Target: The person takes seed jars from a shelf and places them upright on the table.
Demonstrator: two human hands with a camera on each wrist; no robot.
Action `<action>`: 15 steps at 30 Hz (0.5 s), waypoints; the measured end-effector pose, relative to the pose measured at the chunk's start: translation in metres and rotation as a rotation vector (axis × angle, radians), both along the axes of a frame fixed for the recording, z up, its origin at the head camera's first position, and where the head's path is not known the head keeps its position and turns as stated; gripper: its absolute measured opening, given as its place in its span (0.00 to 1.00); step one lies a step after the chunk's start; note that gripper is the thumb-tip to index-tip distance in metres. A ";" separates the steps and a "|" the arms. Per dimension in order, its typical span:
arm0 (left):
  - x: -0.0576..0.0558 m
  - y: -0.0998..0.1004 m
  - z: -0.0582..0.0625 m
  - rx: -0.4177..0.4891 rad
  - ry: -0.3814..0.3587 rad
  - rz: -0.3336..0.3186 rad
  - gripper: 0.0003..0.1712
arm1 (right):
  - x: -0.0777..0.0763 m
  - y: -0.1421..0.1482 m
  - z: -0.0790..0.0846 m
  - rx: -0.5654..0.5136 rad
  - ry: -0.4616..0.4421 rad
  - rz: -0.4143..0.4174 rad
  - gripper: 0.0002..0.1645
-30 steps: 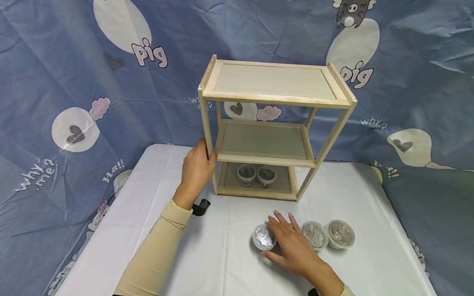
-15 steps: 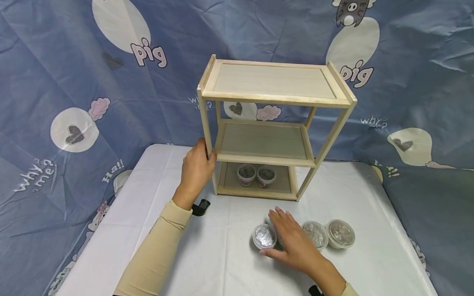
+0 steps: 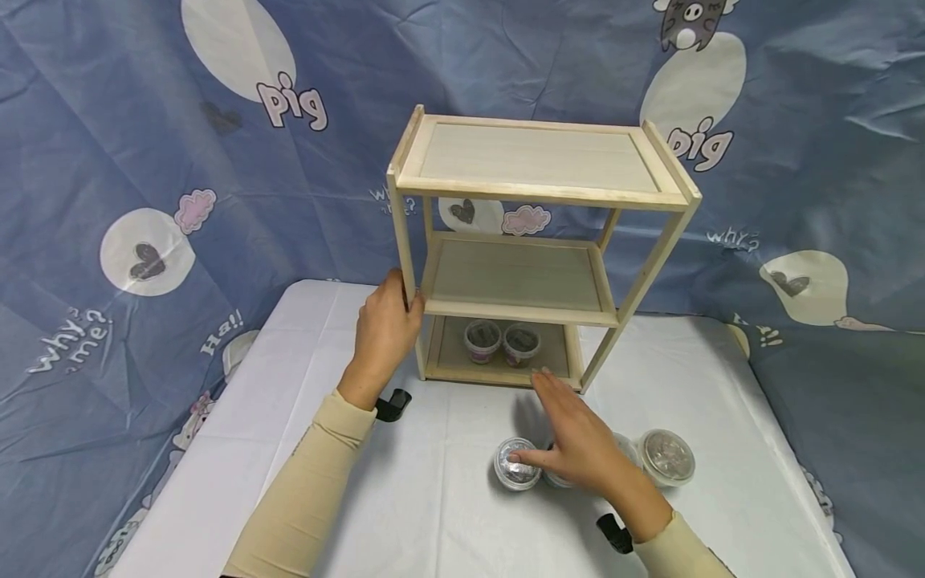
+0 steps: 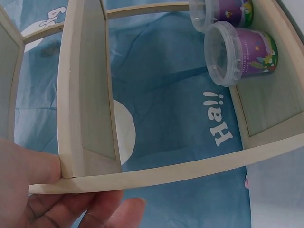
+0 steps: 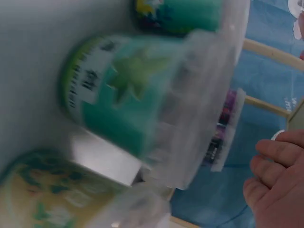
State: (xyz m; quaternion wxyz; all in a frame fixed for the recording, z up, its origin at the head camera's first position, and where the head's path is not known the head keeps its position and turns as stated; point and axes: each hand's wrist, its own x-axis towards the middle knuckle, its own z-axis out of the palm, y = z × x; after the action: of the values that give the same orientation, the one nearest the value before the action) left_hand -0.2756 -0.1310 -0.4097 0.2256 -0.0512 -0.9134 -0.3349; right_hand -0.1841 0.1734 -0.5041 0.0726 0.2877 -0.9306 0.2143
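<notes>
My left hand [image 3: 385, 329] grips the left front post of a small three-tier wooden shelf [image 3: 535, 197] at middle-shelf height. In the left wrist view, thumb and fingers lie on either side of that post [image 4: 190, 172]. Two clear-lidded tubs with purple labels [image 4: 256, 53] stand side by side on the bottom shelf. My right hand [image 3: 578, 441], fingers extended and thumb spread, is above a row of lidded tubs on the table, holding nothing. The leftmost tub [image 3: 516, 470] lies under the thumb; the hand partly hides its neighbours. A green-labelled tub [image 5: 128, 95] is close to the right wrist camera.
At the right end of the row stands another tub [image 3: 666, 457]. A yellow-labelled tub [image 5: 57, 202] shows in the right wrist view. White cloth covers the table [image 3: 405, 498]. Blue printed fabric [image 3: 347, 201] hangs behind and around it.
My right hand has lifted off the tubs and moved forward, its fingertips now in front of the bottom shelf. My left hand stays on the post, and the tubs have not visibly moved.
</notes>
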 end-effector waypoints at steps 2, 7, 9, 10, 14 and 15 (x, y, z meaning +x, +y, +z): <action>0.000 0.000 0.000 -0.002 -0.001 0.001 0.11 | -0.006 -0.001 0.003 0.004 -0.003 -0.006 0.73; 0.000 0.000 0.000 -0.005 -0.004 0.000 0.11 | -0.022 -0.002 0.010 0.008 -0.027 -0.031 0.71; 0.000 0.000 0.001 -0.005 -0.008 0.000 0.12 | -0.029 -0.001 0.011 0.019 -0.051 -0.041 0.72; 0.000 0.000 0.001 -0.005 -0.009 -0.002 0.12 | -0.033 -0.001 0.012 0.029 -0.058 -0.047 0.73; 0.000 0.000 0.001 -0.004 -0.015 -0.002 0.12 | -0.049 -0.001 0.016 0.050 -0.071 -0.057 0.74; -0.001 0.000 0.001 -0.004 -0.014 -0.002 0.12 | -0.052 -0.002 0.018 0.054 -0.073 -0.063 0.73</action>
State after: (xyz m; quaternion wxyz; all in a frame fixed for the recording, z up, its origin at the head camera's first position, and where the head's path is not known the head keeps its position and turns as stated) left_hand -0.2762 -0.1313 -0.4091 0.2186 -0.0503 -0.9157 -0.3335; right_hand -0.2365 0.1718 -0.4861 0.0375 0.2523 -0.9467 0.1970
